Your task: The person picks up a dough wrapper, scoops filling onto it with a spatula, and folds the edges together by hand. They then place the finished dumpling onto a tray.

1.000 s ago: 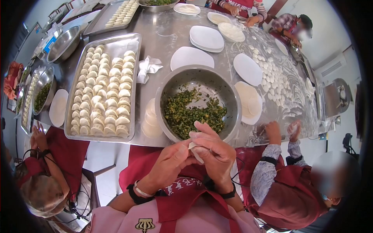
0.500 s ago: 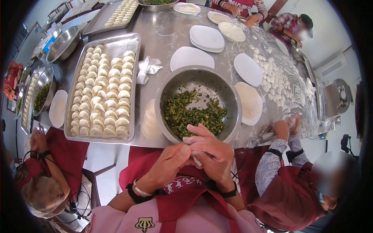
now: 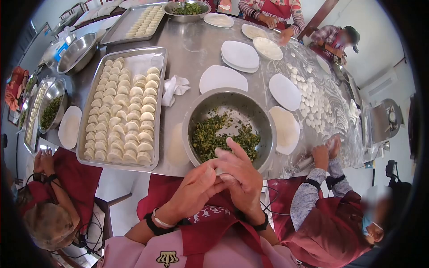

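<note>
My left hand [image 3: 191,187] and my right hand [image 3: 243,181] meet in front of the steel bowl [image 3: 191,111], fingers curled together. Between them is a pale dumpling [image 3: 227,177], mostly hidden by my fingers. Some fingers of my right hand stick up over the bowl's near rim. Chopped green and yellow filling [image 3: 210,134] lies in the bowl. Round dough wrappers [image 3: 177,145] rest on the table just left of it. Farther left, a metal tray [image 3: 154,58] carries rows of folded dumplings [image 3: 120,111].
White plates [image 3: 223,79] stand behind the bowl, near a crumpled white cloth [image 3: 174,89]. A plate of wrappers [image 3: 286,129] sits to the right. Beyond it, dough pieces [image 3: 313,105] lie on floured steel. A co-worker's hands [image 3: 322,154] hold a rolling pin [image 3: 304,164] at right.
The view has tipped slightly, so the table sits lower in the picture. My hands stay together, with the fingers shifted around the dumpling. The far co-worker's hand has moved.
</note>
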`<state>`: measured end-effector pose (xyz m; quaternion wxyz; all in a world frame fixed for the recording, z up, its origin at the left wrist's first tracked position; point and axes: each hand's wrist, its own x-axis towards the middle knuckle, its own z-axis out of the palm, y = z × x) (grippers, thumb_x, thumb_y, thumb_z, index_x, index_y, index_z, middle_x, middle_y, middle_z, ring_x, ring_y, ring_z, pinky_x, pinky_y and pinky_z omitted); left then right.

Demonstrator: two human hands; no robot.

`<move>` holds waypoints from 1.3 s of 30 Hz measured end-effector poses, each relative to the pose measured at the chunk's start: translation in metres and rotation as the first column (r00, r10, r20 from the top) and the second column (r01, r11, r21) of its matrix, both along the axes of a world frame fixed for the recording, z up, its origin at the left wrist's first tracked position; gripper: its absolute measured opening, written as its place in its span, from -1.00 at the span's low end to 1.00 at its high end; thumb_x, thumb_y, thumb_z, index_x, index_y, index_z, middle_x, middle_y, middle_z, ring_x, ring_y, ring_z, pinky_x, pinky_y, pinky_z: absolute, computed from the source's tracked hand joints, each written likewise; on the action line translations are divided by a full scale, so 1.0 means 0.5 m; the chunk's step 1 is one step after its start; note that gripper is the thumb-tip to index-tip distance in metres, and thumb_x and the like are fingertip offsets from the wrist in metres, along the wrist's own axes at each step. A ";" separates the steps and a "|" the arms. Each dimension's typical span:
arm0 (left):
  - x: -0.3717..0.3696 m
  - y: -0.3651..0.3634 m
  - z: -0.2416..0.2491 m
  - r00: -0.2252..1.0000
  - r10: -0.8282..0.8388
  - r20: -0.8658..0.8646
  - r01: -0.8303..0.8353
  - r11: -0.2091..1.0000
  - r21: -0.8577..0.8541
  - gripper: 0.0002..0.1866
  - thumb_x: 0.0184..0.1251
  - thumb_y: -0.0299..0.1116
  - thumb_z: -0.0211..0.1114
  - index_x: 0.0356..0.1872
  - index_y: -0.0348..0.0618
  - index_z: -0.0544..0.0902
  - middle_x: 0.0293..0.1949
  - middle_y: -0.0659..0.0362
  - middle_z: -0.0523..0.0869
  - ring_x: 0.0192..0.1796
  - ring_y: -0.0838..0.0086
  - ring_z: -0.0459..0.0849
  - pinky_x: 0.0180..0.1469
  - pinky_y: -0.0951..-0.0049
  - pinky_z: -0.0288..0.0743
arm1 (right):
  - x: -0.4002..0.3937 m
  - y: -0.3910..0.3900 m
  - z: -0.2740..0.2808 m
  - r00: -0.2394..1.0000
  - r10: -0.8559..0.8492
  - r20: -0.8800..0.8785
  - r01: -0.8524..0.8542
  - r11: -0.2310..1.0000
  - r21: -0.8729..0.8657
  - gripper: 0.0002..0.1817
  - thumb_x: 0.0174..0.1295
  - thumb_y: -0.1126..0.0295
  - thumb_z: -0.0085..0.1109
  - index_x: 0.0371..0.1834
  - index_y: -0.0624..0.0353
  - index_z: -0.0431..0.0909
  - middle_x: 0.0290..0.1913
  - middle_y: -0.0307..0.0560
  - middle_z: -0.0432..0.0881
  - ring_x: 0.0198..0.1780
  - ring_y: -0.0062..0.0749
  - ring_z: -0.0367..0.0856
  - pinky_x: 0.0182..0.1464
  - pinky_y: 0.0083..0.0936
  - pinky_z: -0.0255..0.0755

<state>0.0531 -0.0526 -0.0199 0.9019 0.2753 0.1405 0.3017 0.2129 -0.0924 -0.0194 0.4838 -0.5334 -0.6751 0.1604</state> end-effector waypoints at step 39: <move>-0.243 0.457 0.087 0.623 0.661 -0.419 -0.334 0.709 0.622 -0.64 0.42 -0.54 0.20 0.20 -0.40 0.57 -0.09 0.10 0.72 -0.11 0.45 0.74 0.08 0.40 0.69 | 0.095 -0.076 -0.017 0.879 -0.475 0.052 0.477 0.865 -0.154 -0.74 0.16 0.62 0.11 -0.09 0.39 0.67 0.03 0.21 0.73 0.14 0.01 0.70 0.27 -0.23 0.47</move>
